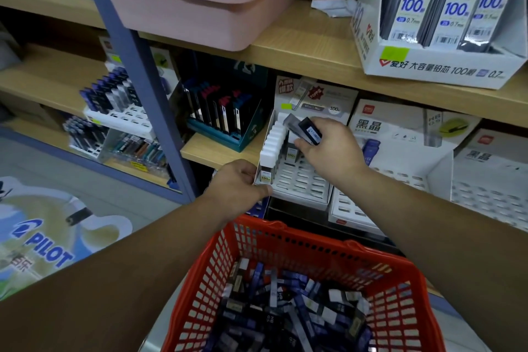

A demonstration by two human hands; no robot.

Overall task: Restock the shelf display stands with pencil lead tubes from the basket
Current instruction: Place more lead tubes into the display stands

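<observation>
Slotting step. Left hand (238, 183) grips display stand (303, 184) at front-left corner; right hand (331, 148) pinches lead tubes (310, 131) above it. Next, likely: seat one upright in empty slot.

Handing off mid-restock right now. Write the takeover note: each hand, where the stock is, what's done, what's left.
Left hand grips the front left corner of the white display stand.
Right hand holds a lead tube tilted above the stand's rear slots, not yet seated.
Done: the stand's left column of tubes is filled.
Left: most other slots are empty; the red basket below holds many loose tubes.
</observation>
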